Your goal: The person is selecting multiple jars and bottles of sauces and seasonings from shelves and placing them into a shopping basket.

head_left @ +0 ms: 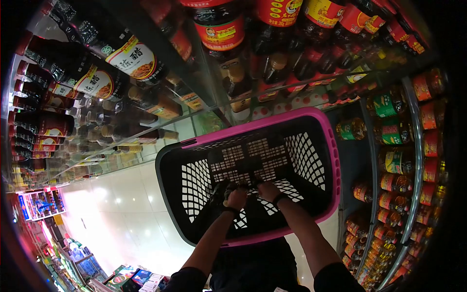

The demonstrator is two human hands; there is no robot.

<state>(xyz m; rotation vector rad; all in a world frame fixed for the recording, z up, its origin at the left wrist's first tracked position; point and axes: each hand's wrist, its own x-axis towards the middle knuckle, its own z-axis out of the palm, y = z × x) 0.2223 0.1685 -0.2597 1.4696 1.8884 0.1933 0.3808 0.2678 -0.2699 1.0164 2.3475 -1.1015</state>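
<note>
A black shopping basket (334, 160) with a pink rim fills the middle of the head view, its lattice walls and floor showing. Over its inside, my left hand (236, 198) is closed, fingers curled round what looks like the basket's dark handle. Close beside it, my right hand (267, 191) is closed in the same way. The dark part under both hands blends into the black plastic, so its outline is hard to make out. A dark band circles each wrist.
Glass shelves with vinegar bottles (134, 61) and red-labelled sauce jars (224, 34) stand ahead and left. Oil bottles (396, 163) line curved, railed shelves on the right. Pale tiled floor (121, 209) lies left of the basket, with boxed goods (141, 277) at lower left.
</note>
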